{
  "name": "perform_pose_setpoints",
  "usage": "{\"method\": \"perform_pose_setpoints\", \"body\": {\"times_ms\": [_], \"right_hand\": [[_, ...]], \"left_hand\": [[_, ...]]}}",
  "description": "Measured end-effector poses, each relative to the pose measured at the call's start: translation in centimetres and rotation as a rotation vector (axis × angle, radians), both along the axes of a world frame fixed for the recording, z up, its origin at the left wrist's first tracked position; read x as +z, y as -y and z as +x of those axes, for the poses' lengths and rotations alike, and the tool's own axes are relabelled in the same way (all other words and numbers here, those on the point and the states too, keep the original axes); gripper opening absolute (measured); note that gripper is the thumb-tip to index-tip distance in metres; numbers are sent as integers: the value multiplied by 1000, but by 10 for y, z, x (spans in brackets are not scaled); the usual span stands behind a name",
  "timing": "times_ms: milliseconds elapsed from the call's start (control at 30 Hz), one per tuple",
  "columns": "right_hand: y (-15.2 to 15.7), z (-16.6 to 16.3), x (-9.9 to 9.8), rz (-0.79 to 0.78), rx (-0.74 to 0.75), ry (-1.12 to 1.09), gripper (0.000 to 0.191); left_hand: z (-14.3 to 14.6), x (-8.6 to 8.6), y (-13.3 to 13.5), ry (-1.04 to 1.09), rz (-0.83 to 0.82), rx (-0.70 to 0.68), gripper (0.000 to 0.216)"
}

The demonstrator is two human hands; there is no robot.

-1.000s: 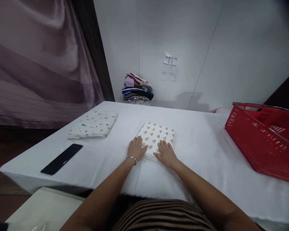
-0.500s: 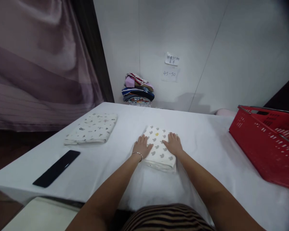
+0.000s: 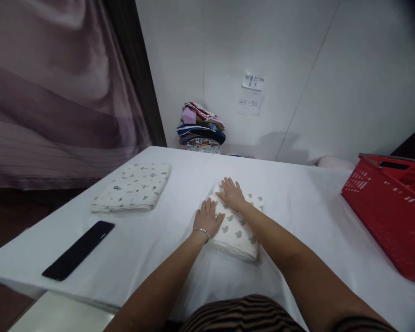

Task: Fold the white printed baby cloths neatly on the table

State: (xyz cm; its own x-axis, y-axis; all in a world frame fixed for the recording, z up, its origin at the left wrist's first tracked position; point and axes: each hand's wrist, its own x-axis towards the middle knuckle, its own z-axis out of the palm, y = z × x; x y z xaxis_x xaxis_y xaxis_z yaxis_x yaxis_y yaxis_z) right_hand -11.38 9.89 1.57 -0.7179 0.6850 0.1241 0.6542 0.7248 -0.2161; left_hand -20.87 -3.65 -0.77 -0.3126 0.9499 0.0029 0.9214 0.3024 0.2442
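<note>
A folded white cloth (image 3: 235, 230) with a grey printed pattern lies in front of me, turned slightly at an angle. Flat against its left edge rests my left hand (image 3: 208, 218), fingers spread, a bracelet on the wrist. My right hand (image 3: 232, 195) lies open across the cloth's far part, palm down, and hides some of the print. Neither hand grips anything. Further left is a second folded white cloth (image 3: 134, 188) with small coloured prints, apart from both hands.
White-covered table (image 3: 152, 258) under everything. A black flat slab (image 3: 79, 250) lies near its left front, and a red plastic basket (image 3: 383, 207) stands at the right. Behind the table is a stack of folded fabrics (image 3: 202, 129) by the wall, below paper signs (image 3: 251, 92).
My right hand has moved left from the cloth's right edge onto its far part. The cloth has turned a little. My left hand stays at the left edge.
</note>
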Motion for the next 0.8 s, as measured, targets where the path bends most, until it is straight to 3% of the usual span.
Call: {"method": "perform_pose_setpoints", "body": {"times_ms": [133,367,533,700,800], "right_hand": [[-8,-8,-19,-68,38,65,66],[-9,-19,-12,-67,47,57,70],[-5,-28,-22,-56,98,56,67],[-12,-22,-5,-145,103,107,67],[-8,2,5,-107,-22,114,69]], "left_hand": [[1,1,1,4,-4,6,67],[3,0,1,10,-12,7,70],[4,0,1,1,10,9,70],[3,1,1,-11,-6,7,71],[2,0,1,0,-22,8,72]]}}
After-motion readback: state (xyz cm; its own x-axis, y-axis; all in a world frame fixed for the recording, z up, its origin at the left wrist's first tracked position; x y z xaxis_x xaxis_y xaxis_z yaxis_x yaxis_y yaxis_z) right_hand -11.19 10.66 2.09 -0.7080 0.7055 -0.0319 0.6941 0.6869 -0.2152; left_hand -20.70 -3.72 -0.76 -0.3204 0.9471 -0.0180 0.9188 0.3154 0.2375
